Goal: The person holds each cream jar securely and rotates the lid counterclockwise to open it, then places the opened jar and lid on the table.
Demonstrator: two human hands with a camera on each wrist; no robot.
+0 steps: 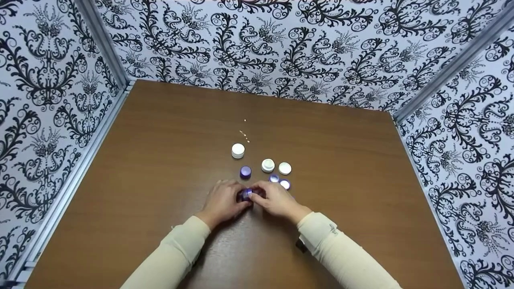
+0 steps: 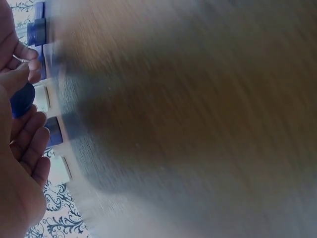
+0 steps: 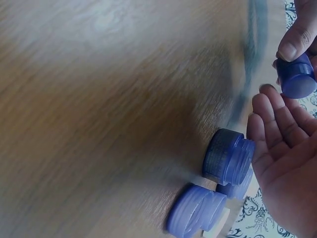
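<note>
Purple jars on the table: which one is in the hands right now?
The purple jar nearest the person, pinched between the left hand and right hand. The other purple jars stand untouched farther back, beside the white jars.

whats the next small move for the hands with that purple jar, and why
Probably twist the purple jar apart or shut: both the left hand and the right hand pinch it between them just above the table. The wrist views are too blurred to tell whether its lid is seated.
</note>
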